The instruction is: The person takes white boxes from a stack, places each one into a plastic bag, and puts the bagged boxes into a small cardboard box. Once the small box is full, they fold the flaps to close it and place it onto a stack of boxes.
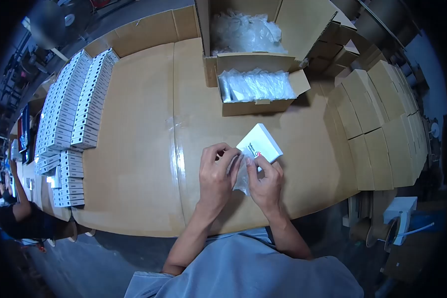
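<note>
- Two bare hands work close together above the right-hand half of the surface: the left hand is curled nearly closed, thumb and fingers pinching a small, crumpled clear plastic wrapper.
- The right hand is also curled, its thumb and forefinger close together where the wrapper meets a box; which of the two it grips, I cannot tell.
- That flat, square white box with dark lettering and a small red mark sits just beyond the fingertips, set at a slant; whether it rests on the surface is hidden.
- Beneath is a broad brown cardboard-covered surface, with shiny clear tape along a seam left of the hands.
- Farther out stands an open brown cardboard carton holding a row of packets in clear plastic.
- Just behind it, a taller open brown carton contains loose, crumpled clear plastic.
- Along the left edge rise stacks of slim white boxes.
- Closed brown cardboard cartons are piled at the right.
- At far left, another person appears in dark clothing.
</note>
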{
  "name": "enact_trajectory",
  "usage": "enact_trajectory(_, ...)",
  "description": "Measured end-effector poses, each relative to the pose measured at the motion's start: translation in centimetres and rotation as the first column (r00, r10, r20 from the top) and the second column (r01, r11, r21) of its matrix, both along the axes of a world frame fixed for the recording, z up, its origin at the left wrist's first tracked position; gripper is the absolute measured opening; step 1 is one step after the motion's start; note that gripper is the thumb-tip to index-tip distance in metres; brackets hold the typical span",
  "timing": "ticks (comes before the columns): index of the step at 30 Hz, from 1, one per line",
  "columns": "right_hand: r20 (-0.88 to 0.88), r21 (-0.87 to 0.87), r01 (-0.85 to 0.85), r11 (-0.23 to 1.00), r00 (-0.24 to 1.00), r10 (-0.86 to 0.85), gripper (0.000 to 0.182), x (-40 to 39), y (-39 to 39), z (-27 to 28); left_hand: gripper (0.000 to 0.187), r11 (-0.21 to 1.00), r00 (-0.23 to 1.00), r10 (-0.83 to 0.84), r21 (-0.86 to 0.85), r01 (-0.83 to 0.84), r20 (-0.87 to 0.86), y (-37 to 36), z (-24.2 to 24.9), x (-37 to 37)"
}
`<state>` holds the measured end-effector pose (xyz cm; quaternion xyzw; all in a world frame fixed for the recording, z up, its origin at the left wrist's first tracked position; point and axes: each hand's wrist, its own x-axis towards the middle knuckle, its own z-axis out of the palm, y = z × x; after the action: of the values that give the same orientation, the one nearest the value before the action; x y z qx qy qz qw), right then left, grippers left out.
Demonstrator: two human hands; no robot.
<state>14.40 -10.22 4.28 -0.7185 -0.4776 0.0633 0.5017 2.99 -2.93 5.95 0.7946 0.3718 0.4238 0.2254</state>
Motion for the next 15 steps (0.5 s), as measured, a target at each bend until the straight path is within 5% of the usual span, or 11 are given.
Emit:
enact_trajectory(7, -0.045, -0.179, -0.049, 0.983, 0.998, 0.041, 0.016, 0.2, -1.0, 0.5, 0.016, 0.977, 0.988, -0.152, -0.148, 0.155, 0.031, 0.9, -1.1, -0.2)
enact_trajectory(13, -0.192, -0.275, -0.099, 0.956, 0.980, 0.046, 0.017, 0.7, -1.9, 0.2, 0.010, 0.956, 0.994, -0.111, -0.275, 0.103, -0.013, 2.4, -1.6, -1.2)
enact_trajectory(14, -0.233, -0.280, -0.104, 0.954, 0.972, 0.038, 0.018, 0.8, -2.0, 0.1, 0.011, 0.992, 0.996, -0.091, -0.091, 0.091, -0.004, 3.0, -2.1, -1.2)
enact_trajectory(15, -0.236, -0.288, -0.123, 0.950, 0.970, 0.054, 0.018, 0.8, -2.1, 0.1, 0.010, 0.972, 0.995, -0.097, -0.213, 0.099, 0.021, 3.1, -1.5, -1.3)
